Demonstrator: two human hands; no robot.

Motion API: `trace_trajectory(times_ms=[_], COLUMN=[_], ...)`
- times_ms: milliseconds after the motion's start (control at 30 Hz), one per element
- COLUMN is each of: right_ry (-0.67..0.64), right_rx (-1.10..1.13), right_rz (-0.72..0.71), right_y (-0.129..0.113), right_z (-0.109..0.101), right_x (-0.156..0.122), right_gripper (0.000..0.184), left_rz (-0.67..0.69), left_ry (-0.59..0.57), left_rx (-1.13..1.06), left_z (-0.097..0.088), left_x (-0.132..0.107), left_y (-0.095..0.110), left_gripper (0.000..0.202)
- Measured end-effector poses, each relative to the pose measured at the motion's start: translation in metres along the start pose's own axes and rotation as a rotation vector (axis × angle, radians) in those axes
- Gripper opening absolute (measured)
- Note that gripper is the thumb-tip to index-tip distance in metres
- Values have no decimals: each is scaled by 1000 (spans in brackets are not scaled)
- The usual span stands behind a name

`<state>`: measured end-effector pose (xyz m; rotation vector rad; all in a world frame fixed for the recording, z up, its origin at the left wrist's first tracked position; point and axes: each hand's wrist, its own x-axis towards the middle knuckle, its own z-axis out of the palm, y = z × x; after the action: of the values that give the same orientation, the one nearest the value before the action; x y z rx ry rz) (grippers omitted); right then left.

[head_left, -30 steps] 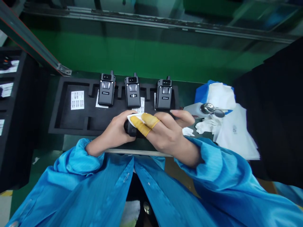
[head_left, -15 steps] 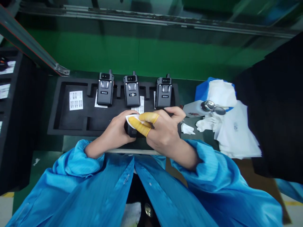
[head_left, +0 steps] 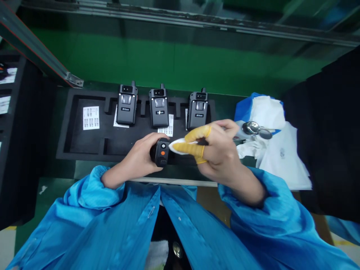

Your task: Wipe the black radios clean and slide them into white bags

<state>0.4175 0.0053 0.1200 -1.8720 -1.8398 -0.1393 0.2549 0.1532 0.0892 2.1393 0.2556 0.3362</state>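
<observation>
My left hand [head_left: 140, 155] is closed around a black two-way radio [head_left: 162, 153], whose end with an orange button and a light round knob faces up. Just right of it, my right hand [head_left: 219, 150] pinches a folded white wipe [head_left: 180, 146] between thumb and finger, both in yellow finger cots. The wipe sits close beside the radio; whether they touch is hard to tell. Behind my hands, three more radios marked Riton, a left one [head_left: 126, 108], a middle one [head_left: 159, 110] and a right one [head_left: 197, 112], rest on a black foam tray [head_left: 63, 142].
White label sheets [head_left: 91, 118] lie in the tray. On the right are a blue box [head_left: 244, 107] with white wipes, a metal-topped dispenser [head_left: 251, 128], crumpled wipes [head_left: 250, 148] and a white bag [head_left: 284, 161]. Another dark foam tray [head_left: 30, 131] stands at the left.
My right hand has moved right with the wipe, off the radio's end, uncovering the orange button. My left hand keeps its hold on the radio. The view has shifted slightly.
</observation>
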Motion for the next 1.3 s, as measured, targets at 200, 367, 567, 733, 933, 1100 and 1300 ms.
trace_trajectory(times_ms=[200,367,567,733,933,1100,1300], right_ry=[268,350,343,331,374,385,376], right_rx=[-149,-270,-276,-146,-154,-139,-119], right_rz=[-25,-88,76,144,205,231,263], right_y=[-16,-31,-10,-1,9,11,8], right_z=[17,33,42,57,79,87,94], right_x=[5,4,-9,-23,-40,-44,-48], right_gripper=[27,29,32,34,22,20,22], left_rz=[28,31,13,-46,-408,-821,-688], left_ry=[25,56,98,168,443,428,429], left_rx=[-23,-14,-16,53,470,829,911], left_z=[1,3,4,-18,-95,-137,-122], left_x=[-1,-3,-7,-12,8,38,37], left_y=[-2,-4,-4,6,-1,-43,-57], left_gripper=[53,56,51,54,47,64,60])
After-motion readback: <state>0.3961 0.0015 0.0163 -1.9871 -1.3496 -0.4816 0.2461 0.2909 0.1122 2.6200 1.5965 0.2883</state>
